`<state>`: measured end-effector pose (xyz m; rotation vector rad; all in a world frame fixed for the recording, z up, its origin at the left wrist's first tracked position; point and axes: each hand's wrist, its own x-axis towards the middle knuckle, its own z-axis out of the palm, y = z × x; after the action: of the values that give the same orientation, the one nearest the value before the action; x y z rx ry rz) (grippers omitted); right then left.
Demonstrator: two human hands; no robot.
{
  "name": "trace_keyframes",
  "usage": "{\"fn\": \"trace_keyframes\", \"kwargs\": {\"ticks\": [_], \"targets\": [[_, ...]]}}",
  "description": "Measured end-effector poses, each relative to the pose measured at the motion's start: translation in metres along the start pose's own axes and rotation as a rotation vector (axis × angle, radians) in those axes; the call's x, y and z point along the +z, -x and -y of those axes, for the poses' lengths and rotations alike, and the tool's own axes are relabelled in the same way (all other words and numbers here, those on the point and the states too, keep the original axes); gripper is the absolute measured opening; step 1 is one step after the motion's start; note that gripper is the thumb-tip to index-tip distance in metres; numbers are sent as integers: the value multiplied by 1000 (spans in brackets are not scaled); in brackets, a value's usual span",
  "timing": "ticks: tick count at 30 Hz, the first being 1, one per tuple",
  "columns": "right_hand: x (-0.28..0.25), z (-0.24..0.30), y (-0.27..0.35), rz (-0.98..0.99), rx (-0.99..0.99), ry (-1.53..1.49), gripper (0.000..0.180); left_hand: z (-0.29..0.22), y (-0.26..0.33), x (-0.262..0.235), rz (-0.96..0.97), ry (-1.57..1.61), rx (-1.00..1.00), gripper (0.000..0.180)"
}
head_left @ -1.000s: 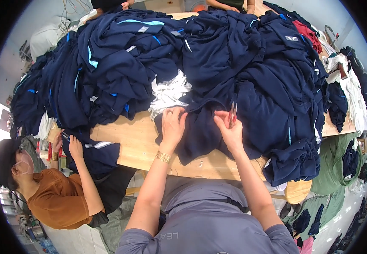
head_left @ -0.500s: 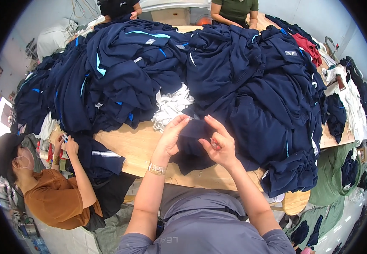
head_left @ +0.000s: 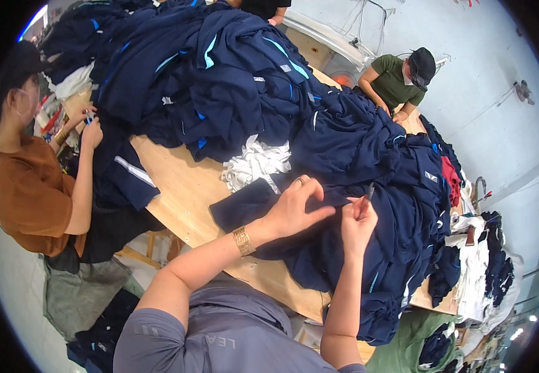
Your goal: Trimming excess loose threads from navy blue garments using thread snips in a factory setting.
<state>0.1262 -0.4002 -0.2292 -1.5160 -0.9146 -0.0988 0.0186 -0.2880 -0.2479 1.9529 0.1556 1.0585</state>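
My left hand (head_left: 295, 210), with a gold bracelet on the wrist, is held over the navy garments. Its thumb is stretched away from the curved fingers, and nothing shows between them. Close by on the right, my right hand (head_left: 358, 222) is closed on a small tool (head_left: 371, 191). Only its narrow grey tip sticks up past the fingers; the rest is hidden, so its kind is unclear. Beneath my left hand, a navy garment (head_left: 238, 206) spreads over the wooden table (head_left: 179, 186). Just beyond it lies a heap of white fabric strips (head_left: 257, 163).
Large piles of navy garments (head_left: 220, 81) cover much of the table. At the left, a co-worker in a brown shirt (head_left: 30, 193) handles a small item. Across the table stands a person in a green shirt (head_left: 391, 78). White cloth (head_left: 474, 267) hangs at the right.
The view has tilted and swung. My left hand has come off the garment edge, its thumb spread wide. My right hand has turned, and the tool's tip now points up from its fingers.
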Motion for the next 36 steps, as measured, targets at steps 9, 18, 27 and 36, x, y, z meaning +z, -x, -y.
{"fn": "trace_keyframes", "kwargs": {"ticks": [9,18,27,36], "targets": [[-49,67,-35,88,397,-598,21,29,11,-46,13,-284,-33,52],[-61,93,-43,-23,339,-943,22,-14,4,-70,-327,-484,145,38],[-16,140,-4,341,377,-641,24,-23,5,-20,-80,-16,268,55],[-38,119,-21,335,221,-712,31,21,23,-103,319,380,-447,47]]}}
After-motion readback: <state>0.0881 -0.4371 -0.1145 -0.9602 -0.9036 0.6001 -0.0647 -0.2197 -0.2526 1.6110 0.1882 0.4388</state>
